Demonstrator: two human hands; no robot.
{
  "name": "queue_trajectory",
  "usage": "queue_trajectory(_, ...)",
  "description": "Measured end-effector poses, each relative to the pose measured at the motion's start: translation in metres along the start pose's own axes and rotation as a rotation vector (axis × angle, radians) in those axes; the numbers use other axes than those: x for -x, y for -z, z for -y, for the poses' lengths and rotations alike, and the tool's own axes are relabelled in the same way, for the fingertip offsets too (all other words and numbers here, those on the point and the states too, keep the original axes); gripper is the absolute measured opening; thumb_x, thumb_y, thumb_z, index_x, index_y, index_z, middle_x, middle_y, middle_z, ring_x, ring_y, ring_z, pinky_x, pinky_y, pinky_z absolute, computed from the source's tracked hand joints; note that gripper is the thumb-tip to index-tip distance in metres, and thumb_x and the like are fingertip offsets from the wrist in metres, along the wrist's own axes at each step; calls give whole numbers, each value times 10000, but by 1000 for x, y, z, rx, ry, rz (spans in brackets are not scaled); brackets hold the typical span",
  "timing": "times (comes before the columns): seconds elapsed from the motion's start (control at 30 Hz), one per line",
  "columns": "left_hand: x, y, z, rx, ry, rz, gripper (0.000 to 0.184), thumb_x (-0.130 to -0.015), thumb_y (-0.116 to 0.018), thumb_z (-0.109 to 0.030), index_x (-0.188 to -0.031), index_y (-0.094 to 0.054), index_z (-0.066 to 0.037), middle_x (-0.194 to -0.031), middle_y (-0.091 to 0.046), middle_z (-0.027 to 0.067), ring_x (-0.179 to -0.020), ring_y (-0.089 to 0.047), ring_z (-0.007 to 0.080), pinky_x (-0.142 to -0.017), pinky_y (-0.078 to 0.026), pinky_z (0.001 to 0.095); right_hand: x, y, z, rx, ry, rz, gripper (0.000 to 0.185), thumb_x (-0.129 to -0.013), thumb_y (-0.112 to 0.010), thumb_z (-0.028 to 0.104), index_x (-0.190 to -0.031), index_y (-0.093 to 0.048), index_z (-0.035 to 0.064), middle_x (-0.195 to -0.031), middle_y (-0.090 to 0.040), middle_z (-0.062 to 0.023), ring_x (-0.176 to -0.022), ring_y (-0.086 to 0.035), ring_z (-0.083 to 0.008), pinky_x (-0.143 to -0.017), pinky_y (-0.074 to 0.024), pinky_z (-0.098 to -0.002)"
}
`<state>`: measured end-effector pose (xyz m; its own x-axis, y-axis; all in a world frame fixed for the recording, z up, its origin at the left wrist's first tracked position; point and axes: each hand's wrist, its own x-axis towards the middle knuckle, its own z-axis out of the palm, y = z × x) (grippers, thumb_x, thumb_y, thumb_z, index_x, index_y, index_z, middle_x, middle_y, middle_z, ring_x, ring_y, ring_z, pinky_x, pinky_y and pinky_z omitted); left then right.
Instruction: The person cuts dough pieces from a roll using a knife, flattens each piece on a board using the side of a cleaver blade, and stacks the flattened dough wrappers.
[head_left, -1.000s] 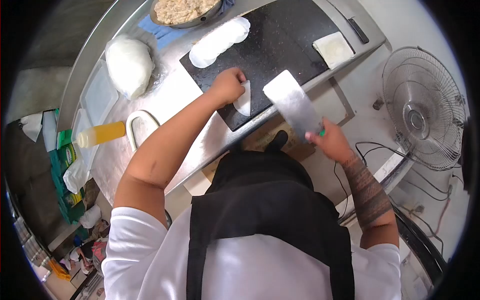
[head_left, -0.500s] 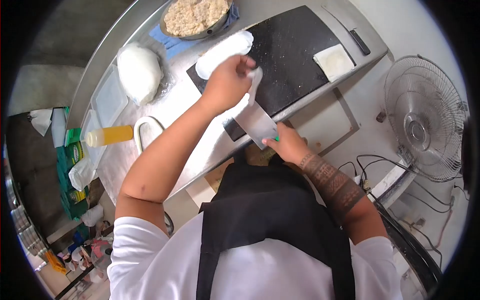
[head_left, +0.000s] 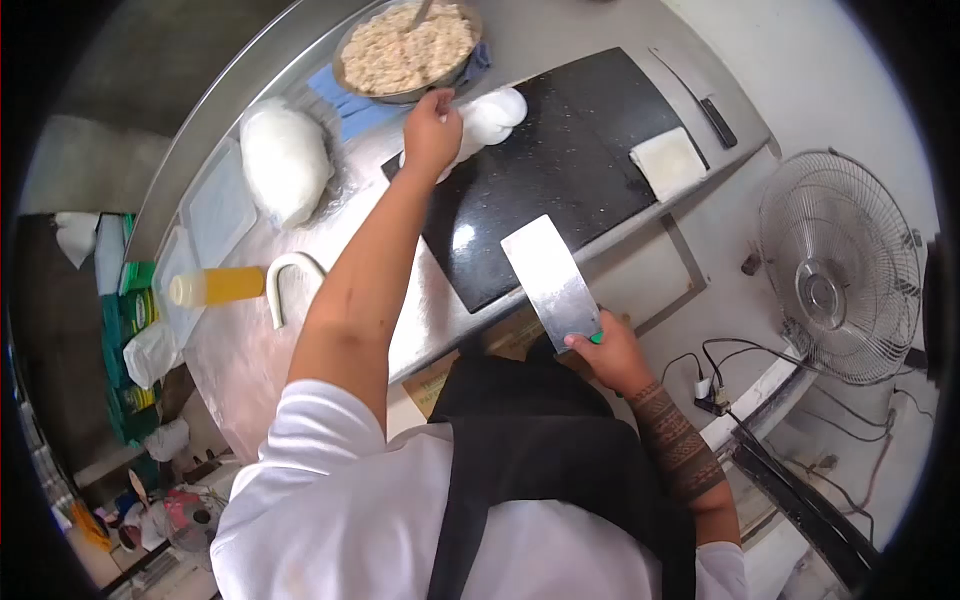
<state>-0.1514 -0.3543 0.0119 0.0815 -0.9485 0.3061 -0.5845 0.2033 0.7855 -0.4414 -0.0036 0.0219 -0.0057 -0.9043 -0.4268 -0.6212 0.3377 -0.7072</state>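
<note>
The right hand (head_left: 612, 356) clasps the cleaver (head_left: 550, 285) at its handle; the blade's long axis slants forward-left, its end over the black board's (head_left: 590, 130) near edge. The left hand (head_left: 433, 135) (whether pinching, I cannot tell) is at the overlapping white rounds (head_left: 497, 115).

From my remote station I log a steel worktable (head_left: 238, 385) under bright glare, a whitish wall (head_left: 830, 80) at upper right, a wire-caged fan (head_left: 820, 290) below it, and dark grey surfaces (head_left: 200, 70) at upper left.
</note>
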Motion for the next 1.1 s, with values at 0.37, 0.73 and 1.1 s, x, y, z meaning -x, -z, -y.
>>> queue_trajectory(0.37,275,280,132,-556,355,-430,444,-886,-851,-191,-1261,-670,-34,-1266,-661,174,-1184,-604,404,-1066,-476,488,-77,-102,192,33,418,285,282,-1007,-712,177,-1143,-600,-43,-1020,-731,-304,-991,-717,-511,-836,-554,-539)
queue_trajectory(0.73,291,327,174,-320,606,-471,340,-893,-849,-126,-1177,-705,-7,-1094,-725,151,-960,-702,311,-893,-578,427,-113,-296,379,693,1102,370,135,-1011,-560,103,-1115,-609,32,-881,-730,-218,-784,-760,-400,-691,-605,-523)
queue_trajectory(1.1,293,336,179,-321,550,-465,244,-901,-754,-74,-1130,-719,2,-1063,-671,166,-904,-675,320,-836,-565,444,-126,-341,381,701,1128,418,154,-1009,-539,104,-1120,-624,38,-892,-739,-219,-831,-765,-414,-722,-617,-522)
